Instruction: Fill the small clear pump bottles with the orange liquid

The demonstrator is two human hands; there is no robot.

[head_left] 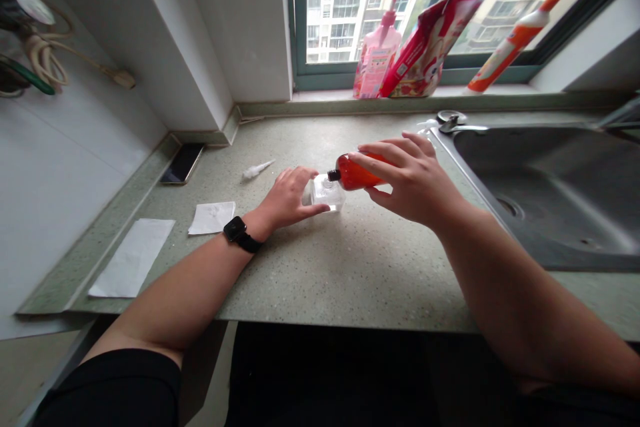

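Note:
My left hand (293, 198), with a black watch (241, 233) on the wrist, is wrapped round a small clear container (327, 195) standing on the counter. In my right hand (413, 177) a bottle of red liquid (353, 172) lies tipped almost level, its dark threaded neck uncapped. The bottle's mouth is over the top of the clear container, close to its opening; whether any liquid is flowing I cannot make out. A whitish translucent pointed piece (258, 169), perhaps a pump or nozzle, lies on the counter beyond my left hand.
A phone (183, 163), a folded white paper (212, 217) and a larger white sheet (134, 257) lie on the left. The steel sink (555, 193) is at right. A pink pump bottle (377, 60), red pouch (433, 47) and orange-white bottle (513, 47) stand on the sill.

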